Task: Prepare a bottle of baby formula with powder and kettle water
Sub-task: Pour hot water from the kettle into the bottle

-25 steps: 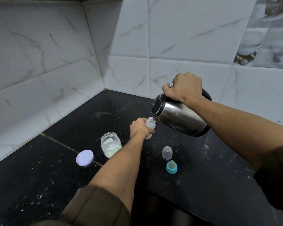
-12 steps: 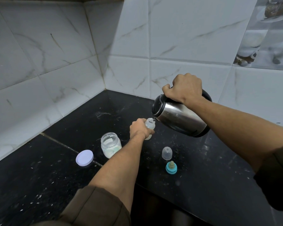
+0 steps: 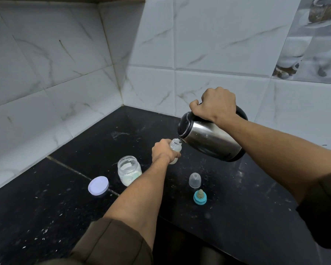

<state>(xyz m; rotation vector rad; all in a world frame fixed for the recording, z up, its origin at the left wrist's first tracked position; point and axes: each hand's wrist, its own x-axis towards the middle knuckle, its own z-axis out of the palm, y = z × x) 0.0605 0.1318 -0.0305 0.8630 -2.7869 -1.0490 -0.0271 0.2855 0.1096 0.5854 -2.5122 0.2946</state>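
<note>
My left hand (image 3: 163, 151) grips a small clear baby bottle (image 3: 175, 147) standing on the black counter (image 3: 237, 207); only its neck and a bit of its base show past my fingers. My right hand (image 3: 217, 106) grips the handle of a steel kettle (image 3: 208, 139) with a black lid, tilted left so its spout meets the bottle's mouth. An open glass jar of white powder (image 3: 129, 170) stands to the left of the bottle. The bottle's clear cap (image 3: 195, 180) and teal ring with teat (image 3: 200, 197) sit on the counter nearer me.
The jar's white lid (image 3: 98, 185) lies flat on the counter to the left of the jar. White marble tiled walls (image 3: 65, 73) meet in a corner behind the counter. The counter's front edge runs below my left forearm.
Almost nothing differs: the kettle stays tilted at the bottle's mouth and both hands keep their hold.
</note>
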